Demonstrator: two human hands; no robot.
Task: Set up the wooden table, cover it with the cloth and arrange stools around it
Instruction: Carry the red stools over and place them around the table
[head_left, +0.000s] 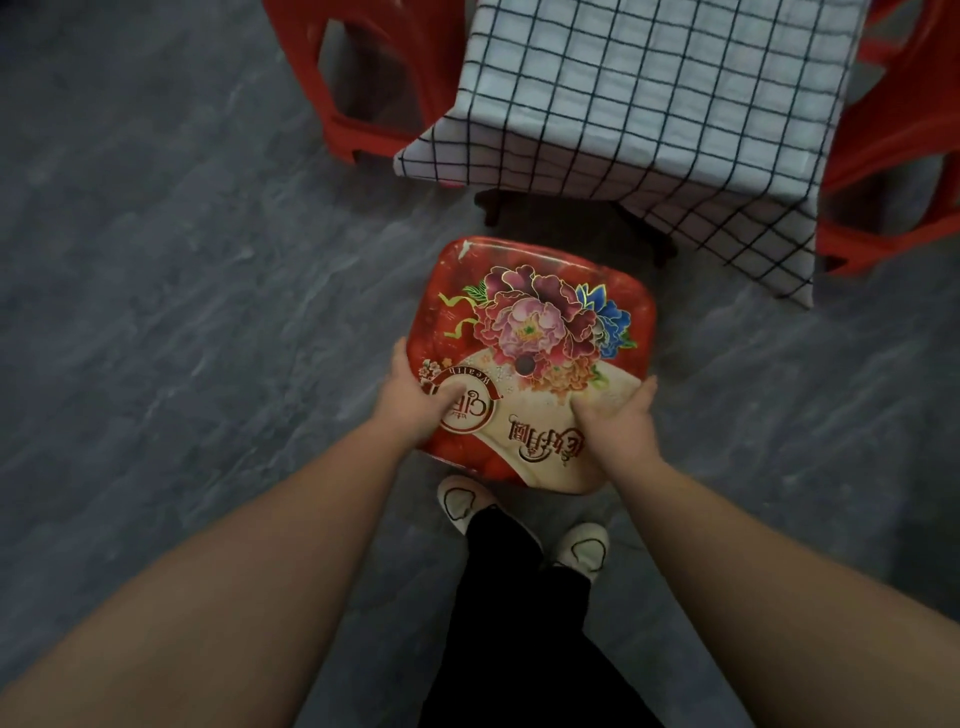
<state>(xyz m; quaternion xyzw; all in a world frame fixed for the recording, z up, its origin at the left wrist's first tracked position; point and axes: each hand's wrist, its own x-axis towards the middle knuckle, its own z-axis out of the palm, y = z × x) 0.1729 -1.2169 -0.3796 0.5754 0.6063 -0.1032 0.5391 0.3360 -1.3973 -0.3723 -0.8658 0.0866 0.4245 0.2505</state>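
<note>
Head view: the table is already set up, and only its dark legs (492, 207) show under the checked cloth (649, 88) at 1 o'clock. The step in hand looks like the last one, arranging stools. One red stool (374, 119) stands at 11 o'clock and another (893, 156) at 3 o'clock, both close against the table.

The floral stool (540, 332) sits at centre, just short of the table's near side. Whether its feet touch the grey floor (182, 260) is hidden. The left hand (415, 400) and right hand (618, 415) clamp its near edge, thumbs on top and fingers wrapped round the rim.

Next, it probably wants a short push toward 12 o'clock and squaring to the table.

The seat is glossy, rounded-square moulded plastic with a small central hole. The cloth is soft and draping, and the floor is matte and stone-veined.
</note>
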